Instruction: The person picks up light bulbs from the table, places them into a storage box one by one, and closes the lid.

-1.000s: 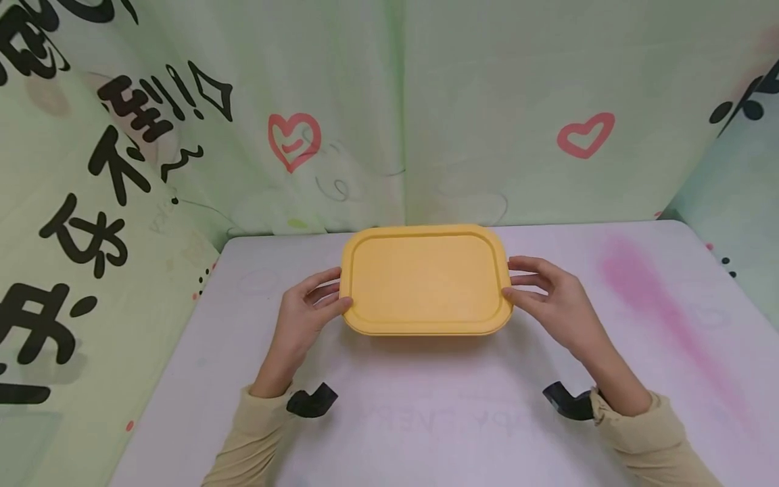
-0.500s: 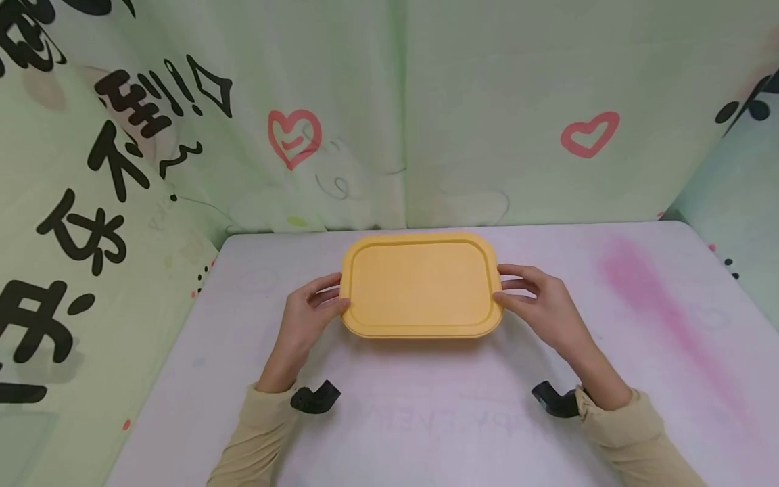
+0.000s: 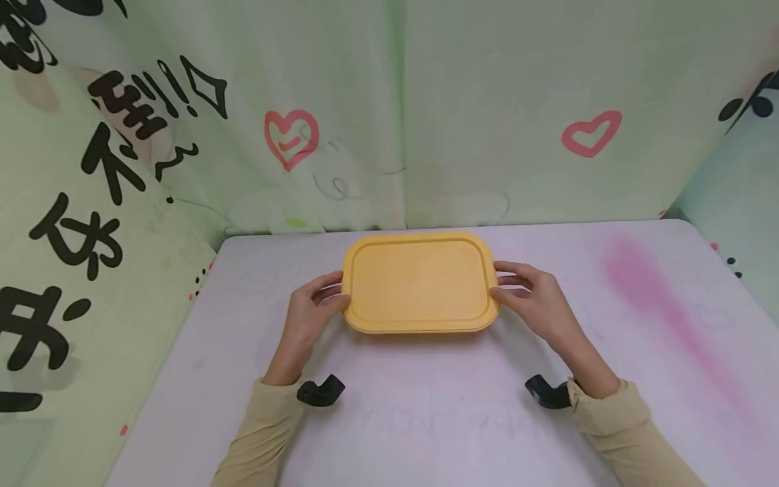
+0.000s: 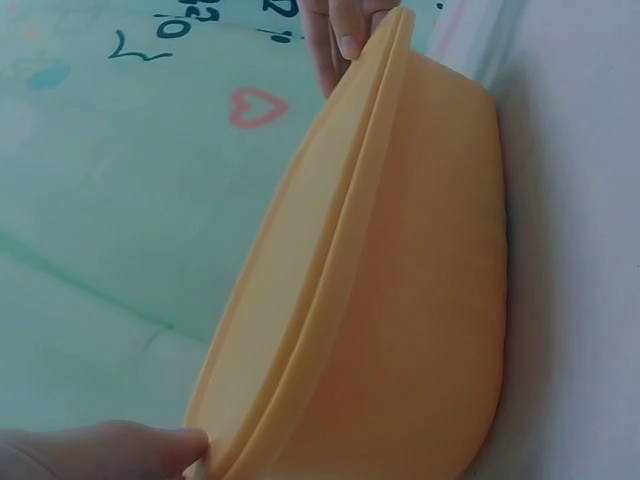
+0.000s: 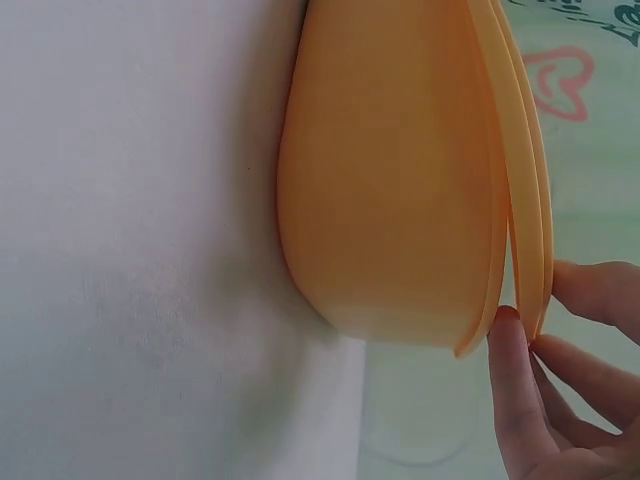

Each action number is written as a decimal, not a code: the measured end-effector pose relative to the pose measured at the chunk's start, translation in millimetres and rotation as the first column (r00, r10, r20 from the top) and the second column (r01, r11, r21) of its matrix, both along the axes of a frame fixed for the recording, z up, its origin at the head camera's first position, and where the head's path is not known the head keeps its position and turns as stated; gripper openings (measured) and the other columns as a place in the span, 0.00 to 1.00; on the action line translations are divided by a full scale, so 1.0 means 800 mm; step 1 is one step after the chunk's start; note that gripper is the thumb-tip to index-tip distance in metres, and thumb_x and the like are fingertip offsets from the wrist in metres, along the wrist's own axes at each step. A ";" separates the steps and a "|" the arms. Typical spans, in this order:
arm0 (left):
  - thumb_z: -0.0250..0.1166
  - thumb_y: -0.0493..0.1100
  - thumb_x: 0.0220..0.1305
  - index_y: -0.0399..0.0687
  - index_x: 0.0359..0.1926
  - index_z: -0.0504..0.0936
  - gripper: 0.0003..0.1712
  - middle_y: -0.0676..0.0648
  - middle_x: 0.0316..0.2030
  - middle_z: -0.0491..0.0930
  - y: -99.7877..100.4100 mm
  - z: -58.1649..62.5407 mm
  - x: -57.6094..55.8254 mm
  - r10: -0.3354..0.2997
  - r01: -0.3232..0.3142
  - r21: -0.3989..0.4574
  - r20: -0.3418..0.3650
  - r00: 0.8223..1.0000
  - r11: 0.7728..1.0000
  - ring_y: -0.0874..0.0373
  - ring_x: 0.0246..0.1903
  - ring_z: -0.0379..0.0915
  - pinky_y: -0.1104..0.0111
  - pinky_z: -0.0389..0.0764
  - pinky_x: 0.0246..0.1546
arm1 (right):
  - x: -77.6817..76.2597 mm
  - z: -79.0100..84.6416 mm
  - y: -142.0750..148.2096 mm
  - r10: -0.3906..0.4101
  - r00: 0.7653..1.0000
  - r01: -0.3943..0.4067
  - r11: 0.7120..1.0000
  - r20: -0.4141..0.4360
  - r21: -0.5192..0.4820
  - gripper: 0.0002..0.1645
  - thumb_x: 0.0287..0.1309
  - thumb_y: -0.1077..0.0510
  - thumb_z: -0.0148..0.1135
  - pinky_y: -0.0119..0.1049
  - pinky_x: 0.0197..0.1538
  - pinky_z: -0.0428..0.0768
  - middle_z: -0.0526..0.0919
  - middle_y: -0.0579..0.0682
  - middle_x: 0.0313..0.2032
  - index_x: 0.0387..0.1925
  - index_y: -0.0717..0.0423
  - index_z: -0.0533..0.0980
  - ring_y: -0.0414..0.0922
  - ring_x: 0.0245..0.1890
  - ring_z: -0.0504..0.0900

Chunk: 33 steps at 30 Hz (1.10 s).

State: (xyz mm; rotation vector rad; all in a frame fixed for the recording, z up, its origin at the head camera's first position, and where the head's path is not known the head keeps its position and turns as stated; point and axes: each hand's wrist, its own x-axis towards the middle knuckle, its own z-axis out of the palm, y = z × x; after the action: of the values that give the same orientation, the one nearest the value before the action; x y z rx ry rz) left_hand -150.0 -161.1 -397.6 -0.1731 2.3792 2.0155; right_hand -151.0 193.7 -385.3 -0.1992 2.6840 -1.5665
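Observation:
A yellow rectangular lid point(image 3: 421, 283) lies over a deep yellow box point(image 5: 400, 170) on the table. My left hand point(image 3: 310, 318) holds the lid's left end, thumb on its top edge; the left wrist view shows the box wall point(image 4: 430, 260) below the rim. At the opposite end, my right hand point(image 3: 538, 304) pinches the lid's edge between thumb and fingers. In the right wrist view a narrow gap separates the lid point(image 5: 530, 170) from the box rim at that end, with one fingertip point(image 5: 510, 340) at the gap. The box's inside is hidden.
The white table point(image 3: 426, 419) has a pink smear point(image 3: 645, 284) on its right side. A pale green curtain point(image 3: 481, 88) with red hearts and black writing stands behind and at the left. Dark wrist mounts point(image 3: 321, 391) sit by both beige sleeves.
The lid's right end has come down and moved left, together with my right hand. My left hand has stayed nearly in place at the left end.

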 end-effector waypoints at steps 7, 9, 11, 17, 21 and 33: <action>0.67 0.30 0.61 0.39 0.62 0.77 0.27 0.39 0.58 0.78 0.002 -0.002 -0.010 0.017 -0.017 -0.012 0.001 1.000 1.000 0.48 0.57 0.76 0.78 0.81 0.46 | -0.010 -0.002 -0.003 -0.014 1.000 0.014 0.999 0.005 0.033 0.32 0.63 0.61 0.66 0.26 0.48 0.83 0.76 0.65 0.60 0.67 0.64 0.69 0.59 0.53 0.82; 0.67 0.31 0.61 0.39 0.62 0.77 0.26 0.39 0.58 0.78 0.000 -0.005 -0.013 0.019 -0.019 -0.016 0.001 1.000 1.000 0.48 0.57 0.76 0.78 0.81 0.46 | -0.013 -0.003 -0.004 -0.013 1.000 0.013 0.999 0.003 0.043 0.32 0.63 0.61 0.66 0.25 0.47 0.83 0.77 0.65 0.60 0.66 0.63 0.69 0.59 0.53 0.82; 0.67 0.31 0.62 0.39 0.62 0.77 0.26 0.39 0.58 0.78 -0.001 -0.006 -0.015 0.022 -0.022 -0.019 0.002 1.000 1.000 0.48 0.57 0.76 0.78 0.81 0.47 | -0.015 -0.005 -0.005 -0.011 1.000 0.011 0.999 0.003 0.044 0.31 0.63 0.61 0.65 0.23 0.47 0.82 0.77 0.65 0.59 0.66 0.63 0.70 0.58 0.53 0.82; 0.67 0.32 0.62 0.41 0.62 0.78 0.26 0.41 0.58 0.78 -0.001 -0.005 -0.018 0.037 -0.037 -0.017 0.004 0.999 0.999 0.50 0.56 0.77 0.77 0.81 0.47 | -0.020 -0.006 -0.006 -0.013 1.000 0.013 0.998 -0.002 0.063 0.31 0.64 0.60 0.65 0.24 0.48 0.82 0.77 0.64 0.59 0.67 0.63 0.69 0.58 0.53 0.82; 0.67 0.32 0.62 0.41 0.61 0.78 0.25 0.42 0.57 0.79 0.001 -0.004 -0.021 0.042 -0.042 -0.006 -0.001 0.999 0.999 0.50 0.55 0.77 0.77 0.82 0.47 | -0.022 -0.005 -0.006 -0.019 1.000 0.019 0.998 -0.005 0.063 0.31 0.64 0.61 0.64 0.25 0.49 0.82 0.76 0.64 0.59 0.67 0.63 0.69 0.59 0.54 0.81; 0.67 0.34 0.63 0.44 0.62 0.78 0.25 0.43 0.58 0.78 0.006 -0.012 -0.029 0.043 -0.042 -0.038 0.030 0.999 0.998 0.50 0.56 0.76 0.78 0.81 0.45 | -0.027 -0.010 -0.004 -0.030 0.999 0.031 0.997 -0.014 0.071 0.30 0.66 0.61 0.63 0.21 0.49 0.80 0.76 0.63 0.60 0.67 0.63 0.69 0.58 0.55 0.80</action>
State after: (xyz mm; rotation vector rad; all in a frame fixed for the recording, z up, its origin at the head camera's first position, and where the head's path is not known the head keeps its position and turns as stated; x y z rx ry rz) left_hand -173.4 -155.9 -406.9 -0.2562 2.4160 1.9718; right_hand -172.5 190.1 -393.4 -0.1674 2.7600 -1.4789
